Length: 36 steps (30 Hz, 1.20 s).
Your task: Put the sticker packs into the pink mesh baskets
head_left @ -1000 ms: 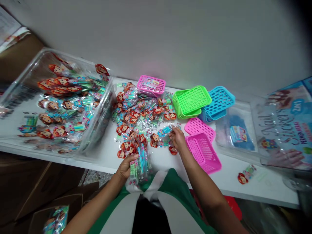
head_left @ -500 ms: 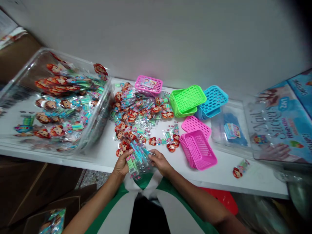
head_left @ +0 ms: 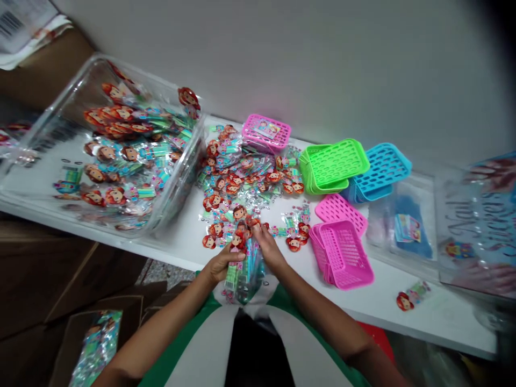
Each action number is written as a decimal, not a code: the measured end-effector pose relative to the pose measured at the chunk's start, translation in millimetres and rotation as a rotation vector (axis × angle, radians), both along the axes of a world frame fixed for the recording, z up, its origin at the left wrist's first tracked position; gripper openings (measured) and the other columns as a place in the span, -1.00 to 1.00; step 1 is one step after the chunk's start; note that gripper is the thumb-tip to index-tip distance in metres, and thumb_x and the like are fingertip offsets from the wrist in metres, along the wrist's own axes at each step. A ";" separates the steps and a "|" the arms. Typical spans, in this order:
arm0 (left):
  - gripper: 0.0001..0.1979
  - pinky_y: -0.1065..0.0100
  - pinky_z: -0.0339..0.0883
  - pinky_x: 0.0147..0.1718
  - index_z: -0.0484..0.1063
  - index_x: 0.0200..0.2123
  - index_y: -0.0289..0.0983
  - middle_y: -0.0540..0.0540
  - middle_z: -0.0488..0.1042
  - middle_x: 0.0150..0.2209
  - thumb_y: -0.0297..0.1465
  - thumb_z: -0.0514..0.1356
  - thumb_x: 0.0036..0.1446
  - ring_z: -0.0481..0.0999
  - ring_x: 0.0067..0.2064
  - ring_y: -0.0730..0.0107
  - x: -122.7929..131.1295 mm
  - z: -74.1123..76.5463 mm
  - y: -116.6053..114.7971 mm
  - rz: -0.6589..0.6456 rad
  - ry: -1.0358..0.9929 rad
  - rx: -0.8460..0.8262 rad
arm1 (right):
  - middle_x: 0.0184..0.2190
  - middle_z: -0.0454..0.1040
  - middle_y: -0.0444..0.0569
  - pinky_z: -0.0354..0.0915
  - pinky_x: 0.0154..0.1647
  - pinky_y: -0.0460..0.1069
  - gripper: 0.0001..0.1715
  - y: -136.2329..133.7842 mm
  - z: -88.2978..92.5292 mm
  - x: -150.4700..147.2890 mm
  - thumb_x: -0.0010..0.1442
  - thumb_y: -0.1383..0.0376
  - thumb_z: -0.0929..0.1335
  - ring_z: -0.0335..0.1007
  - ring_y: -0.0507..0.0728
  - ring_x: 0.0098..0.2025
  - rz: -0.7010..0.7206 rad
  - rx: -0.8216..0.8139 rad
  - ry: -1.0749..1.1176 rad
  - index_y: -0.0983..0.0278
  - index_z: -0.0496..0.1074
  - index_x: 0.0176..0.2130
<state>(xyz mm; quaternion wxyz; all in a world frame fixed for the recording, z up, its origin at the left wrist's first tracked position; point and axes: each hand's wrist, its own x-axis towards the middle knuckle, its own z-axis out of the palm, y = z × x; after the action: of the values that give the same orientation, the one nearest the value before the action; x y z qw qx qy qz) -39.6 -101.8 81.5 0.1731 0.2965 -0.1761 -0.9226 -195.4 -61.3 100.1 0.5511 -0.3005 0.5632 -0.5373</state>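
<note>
A bunch of doll-topped packets (head_left: 242,269) is held upright between my hands at the table's front edge. My left hand (head_left: 223,262) is closed around the lower left side of the bunch, its thumb across the front. My right hand (head_left: 267,246) has its fingers closed on the upper right side, near the doll heads. Behind them a pile of similar packets (head_left: 242,174) spreads over the white table. Two or three more packets (head_left: 296,236) lie just right of my right hand.
A clear bin (head_left: 161,212) of packets stands left. Pink baskets (head_left: 346,255), green baskets (head_left: 332,166) and blue baskets (head_left: 379,169) are stacked right of the pile. A pink basket (head_left: 266,131) sits behind it. A printed box (head_left: 479,226) stands far right.
The view has shifted, so the table items appear farther right. My right hand has moved up from the lower packets to the doll heads, and the bunch is gathered more tightly and upright.
</note>
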 end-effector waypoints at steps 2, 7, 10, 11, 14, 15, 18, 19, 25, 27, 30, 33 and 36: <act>-0.39 0.15 0.46 -0.16 0.36 0.04 -0.34 -0.22 0.60 -0.23 -0.57 0.35 -0.16 0.60 -0.21 0.08 0.3 1.8 3.0 -0.020 -0.009 0.008 | 0.20 0.25 -0.01 -0.03 0.31 0.11 -0.31 10.1 2.8 16.9 0.24 -0.12 0.24 0.04 0.21 0.28 -0.066 0.011 0.070 0.19 0.26 0.19; -0.43 0.21 0.47 -0.25 0.42 -0.02 -0.37 -0.23 0.61 -0.27 -0.50 0.38 -0.20 0.61 -0.26 0.09 -1.6 5.9 -4.8 -0.012 -0.062 -0.039 | 0.14 0.31 0.01 0.03 0.28 0.12 -0.29 7.8 -6.5 0.1 0.20 -0.17 0.25 0.12 0.23 0.23 -0.026 -0.008 0.080 0.20 0.31 0.14; -0.40 0.22 0.47 -0.30 0.43 -0.04 -0.36 -0.24 0.60 -0.25 -0.50 0.39 -0.26 0.60 -0.26 0.06 -6.3 10.2 -12.4 -0.092 -0.045 -0.083 | -0.07 0.47 0.08 0.28 0.08 0.17 -0.17 -27.4 -6.8 -34.2 0.12 -0.32 0.16 0.38 0.24 0.00 -0.015 0.065 -0.155 0.24 0.41 -0.02; -0.37 0.22 0.47 -0.29 0.43 -0.03 -0.35 -0.23 0.60 -0.24 -0.52 0.40 -0.29 0.60 -0.24 0.05 -7.8 11.8 -13.5 -0.125 -0.030 -0.092 | -0.13 0.49 0.09 0.35 -0.01 0.17 -0.16 -40.8 -4.8 -43.4 0.11 -0.34 0.15 0.43 0.24 -0.08 0.011 0.100 -0.254 0.24 0.40 -0.04; -0.27 0.21 0.45 -0.20 0.39 0.03 -0.30 -0.21 0.59 -0.19 -0.57 0.39 -0.34 0.58 -0.18 0.04 -10.5 14.5 -11.9 -0.171 0.035 -0.109 | -0.23 0.51 0.06 0.42 -0.19 0.12 -0.33 -70.2 2.9 -55.2 0.13 -0.23 0.24 0.47 0.22 -0.21 0.215 0.129 -0.440 0.24 0.42 -0.10; -0.25 0.20 0.44 -0.17 0.37 0.05 -0.29 -0.21 0.59 -0.17 -0.57 0.39 -0.33 0.58 -0.15 0.04 -10.0 14.5 -10.4 -0.161 0.058 -0.108 | -0.25 0.52 0.04 0.42 -0.19 0.11 -0.41 -73.8 4.9 -54.0 0.14 -0.16 0.28 0.47 0.21 -0.22 0.260 0.099 -0.455 0.23 0.44 -0.11; -0.25 0.15 0.42 -0.12 0.33 0.09 -0.31 -0.24 0.58 -0.15 -0.52 0.38 -0.28 0.57 -0.12 0.01 -4.8 12.5 -4.9 -0.084 0.107 -0.072 | -0.24 0.52 -0.05 0.38 -0.10 0.07 -0.56 -63.9 7.9 -41.5 0.15 -0.04 0.31 0.46 0.18 -0.17 0.170 -0.058 -0.361 0.21 0.47 -0.16; -0.26 0.13 0.42 -0.11 0.33 0.09 -0.33 -0.25 0.58 -0.15 -0.50 0.38 -0.26 0.57 -0.13 0.01 -2.4 11.6 -3.1 -0.059 0.120 -0.052 | -0.24 0.51 -0.07 0.36 -0.08 0.06 -0.59 -55.6 8.1 -36.1 0.15 -0.02 0.31 0.44 0.17 -0.16 0.102 -0.101 -0.270 0.21 0.47 -0.18; -0.34 0.10 0.43 -0.13 0.36 0.05 -0.37 -0.24 0.60 -0.22 -0.54 0.35 -0.21 0.59 -0.18 0.02 1.3 7.3 1.4 -0.049 0.159 0.048 | -0.22 0.50 -0.09 0.23 0.02 0.04 -0.60 -22.8 9.9 -18.5 0.21 0.00 0.29 0.38 0.16 -0.09 0.054 -0.159 0.236 0.23 0.50 -0.20; -0.41 0.11 0.44 -0.14 0.39 0.01 -0.42 -0.25 0.60 -0.26 -0.53 0.34 -0.19 0.59 -0.20 0.02 -2.3 4.8 -0.4 -0.045 0.139 0.072 | -0.28 0.51 -0.09 0.26 -0.05 0.04 -0.60 -31.3 12.4 -22.5 0.16 -0.02 0.32 0.40 0.15 -0.17 0.077 -0.119 0.134 0.24 0.50 -0.26; -0.51 0.12 0.45 -0.17 0.44 -0.09 -0.48 -0.26 0.61 -0.32 -0.46 0.34 -0.16 0.60 -0.23 0.02 -7.2 2.8 -1.9 -0.012 0.123 0.113 | -0.34 0.50 -0.10 0.31 -0.14 0.03 -0.64 -42.7 21.7 -28.7 0.08 0.00 0.38 0.40 0.14 -0.25 -0.074 -0.123 0.033 0.24 0.47 -0.34; -0.48 0.09 0.45 -0.17 0.44 -0.08 -0.47 -0.27 0.61 -0.32 -0.40 0.36 -0.17 0.60 -0.25 0.00 -4.4 7.2 3.3 -0.004 0.126 0.125 | -0.17 0.49 -0.06 0.27 -0.02 0.06 -0.70 -25.0 31.6 -24.1 0.16 0.05 0.33 0.38 0.18 -0.10 -0.217 -0.203 0.117 0.22 0.45 -0.33; -0.36 0.04 0.43 -0.13 0.37 0.03 -0.41 -0.28 0.60 -0.23 -0.43 0.37 -0.20 0.59 -0.19 -0.04 4.5 15.2 13.0 -0.050 0.122 0.088 | -0.03 0.43 -0.05 0.18 0.11 0.09 -0.74 13.2 29.4 -18.2 0.18 0.11 0.32 0.29 0.21 0.04 -0.195 -0.156 0.185 0.22 0.42 -0.42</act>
<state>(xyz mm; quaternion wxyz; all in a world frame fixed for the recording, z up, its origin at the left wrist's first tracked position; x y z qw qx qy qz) -35.1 -88.8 96.6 0.1473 0.2425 -0.1317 -0.9498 -213.6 -48.1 129.5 0.4170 -0.3346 0.5947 -0.6004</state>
